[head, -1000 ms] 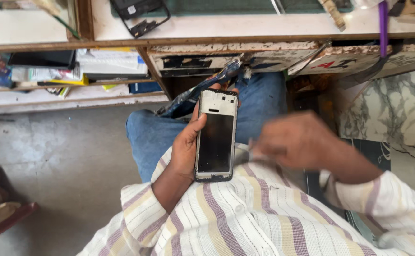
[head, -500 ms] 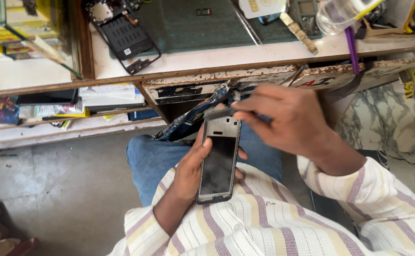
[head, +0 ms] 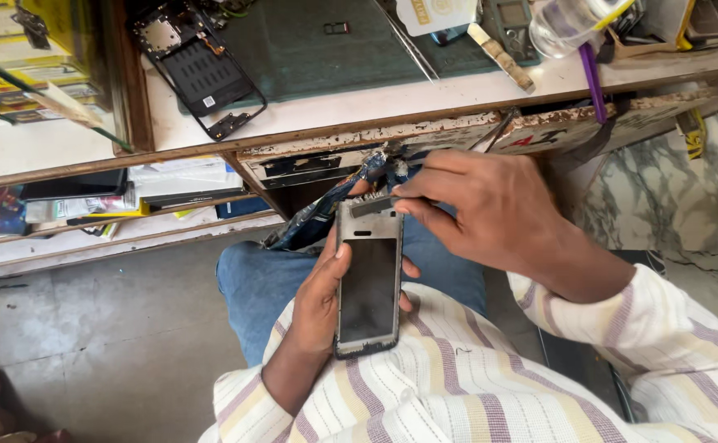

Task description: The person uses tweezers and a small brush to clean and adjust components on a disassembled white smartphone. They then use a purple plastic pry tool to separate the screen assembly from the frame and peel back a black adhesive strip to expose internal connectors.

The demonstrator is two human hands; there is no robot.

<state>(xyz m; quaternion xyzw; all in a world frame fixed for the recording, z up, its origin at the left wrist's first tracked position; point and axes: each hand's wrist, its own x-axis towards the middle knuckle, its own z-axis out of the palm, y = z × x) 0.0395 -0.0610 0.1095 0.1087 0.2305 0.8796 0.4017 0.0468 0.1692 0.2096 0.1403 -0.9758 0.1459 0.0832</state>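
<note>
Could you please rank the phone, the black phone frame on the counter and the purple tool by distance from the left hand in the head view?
From the left hand:
1. Phone, held in it, over the lap.
2. Black phone frame, on the counter, up and left.
3. Purple tool, at the counter edge, far right.

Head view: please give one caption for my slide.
Left hand holds a phone over the lap; right hand works at its top edge.

We see slab-shaped grey-framed phone [head: 368, 283] upright in left hand [head: 318, 299], above lap. Right hand [head: 490, 213] at its top edge, right side. Behind: wooden workbench [head: 392, 102]; on it, left, black phone frame [head: 199, 70].
</note>
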